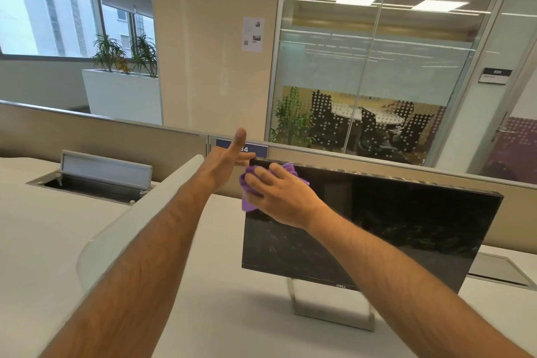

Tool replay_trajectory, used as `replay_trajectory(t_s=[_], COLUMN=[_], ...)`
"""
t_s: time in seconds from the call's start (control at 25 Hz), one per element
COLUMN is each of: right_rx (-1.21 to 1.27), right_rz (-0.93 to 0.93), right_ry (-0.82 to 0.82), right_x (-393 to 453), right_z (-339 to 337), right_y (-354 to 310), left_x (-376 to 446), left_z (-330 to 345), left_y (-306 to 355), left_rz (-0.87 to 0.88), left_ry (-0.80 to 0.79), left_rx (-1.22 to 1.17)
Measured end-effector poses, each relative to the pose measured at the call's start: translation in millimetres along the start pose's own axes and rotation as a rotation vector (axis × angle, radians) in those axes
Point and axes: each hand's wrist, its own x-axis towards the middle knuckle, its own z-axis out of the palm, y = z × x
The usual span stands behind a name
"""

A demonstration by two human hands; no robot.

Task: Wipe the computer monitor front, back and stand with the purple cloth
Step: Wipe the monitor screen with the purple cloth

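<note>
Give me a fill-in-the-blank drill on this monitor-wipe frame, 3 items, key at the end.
1. The right hand presses the purple cloth against the monitor's upper ____ corner, as the camera sees it.
2. The left hand steadies the monitor with its ____ raised.
3. The brand name on the monitor's bottom bezel reads ____.

Missing words: left; thumb; DELL

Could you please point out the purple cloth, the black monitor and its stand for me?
crumpled purple cloth (247, 204), head view, on its lower fold below the fingers.
black flat-panel monitor (406, 227), head view, on the dark screen.
silver metal stand (331, 311), head view, on the base bar.
</note>
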Motion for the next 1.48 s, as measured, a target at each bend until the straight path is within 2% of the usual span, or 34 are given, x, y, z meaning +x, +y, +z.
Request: replay_trajectory(t_s=[0.08, 0.12, 0.24, 0.28, 0.32, 0.44, 0.48, 0.64, 0.72, 0.8, 0.84, 0.88, 1.0, 1.04, 1.16, 1.2, 1.28, 1.32, 1.48], right_rx=[0.079, 0.07, -0.013, -0.021, -0.011, 0.097, 0.099, 0.025, 0.026, 0.118, 0.13, 0.12, 0.038, 0.043, 0.16, 0.141, 0.054, 0.033, 0.163], right_rz=[0.199, 0.2, -0.091, -0.103, -0.05, 0.263, 0.27, -0.065, 0.01, 0.208, 0.25, 0.214, -0.054, -0.029, 0.228, 0.188, -0.03, -0.066, 0.22], right_ry=[0.039, 0.036, -0.062, -0.071, -0.05, 0.019, 0.022, -0.085, -0.075, -0.041, -0.031, -0.036, -0.088, -0.091, -0.062, -0.079, -0.113, -0.101, -0.088], right_x=[4.9, 5.9, -2.8, -6.4, -7.6, -6.7, -8.1, -24.9, -23.7, -21.1, -20.1, -19.8, -27.5, -27.8, -25.5, -25.2, -31.9, -34.7, -32.6], right_z=[-5.6, -6.4, 0.1, -0.2, 0.9, 1.6, 3.4, 11.3, 11.9, 10.2, 9.7, 12.6, 13.9, 13.4, 11.0, 12.6, 15.7, 14.4, 7.1], right_y=[3.6, 1.2, -13.1, -13.8, -11.8, -6.5, -9.9, -31.9, -28.2, -23.5, -23.1, -25.8, -37.4, -35.5, -29.8, -32.8, -42.2, -41.6, -25.4], left_x=[0.9, 0.4, -2.8, -3.3, -3.8, -3.3, -3.3, -1.6, -1.5, -2.6, -4.3, -5.5, -9.9, -10.4, -10.5, -10.4, -11.4, -12.1, -13.3], left_z=[-0.4, -0.4, 1.1, 2.1, 3.3, 6.4, 6.7, 6.4, 8.4, 8.5, 7.8, 7.0, 6.8, 7.4, 8.0, 8.2, 9.0, 9.6, 12.9], left_y=[0.6, 1.6, 2.4, 1.4, 0.7, -1.1, -1.0, -7.5, -7.0, -2.7, -0.7, 0.3, 3.2, 4.1, 5.5, 4.7, 2.3, 1.2, -0.1], left_rz=[-0.002, -0.003, 0.016, 0.026, 0.039, 0.056, 0.056, 0.123, 0.149, 0.163, 0.162, 0.159, 0.174, 0.181, 0.177, 0.172, 0.168, 0.171, 0.181], left_ry=[0.0, -0.001, 0.003, 0.011, 0.02, 0.039, 0.041, 0.077, 0.096, 0.081, 0.068, 0.064, 0.066, 0.068, 0.065, 0.065, 0.074, 0.079, 0.089], left_rx=[-0.008, -0.007, 0.016, 0.026, 0.025, 0.06, 0.08, 0.215, 0.337, 0.492, 0.57, 0.636, 0.773, 0.792, 0.796, 0.785, 0.775, 0.783, 0.818])
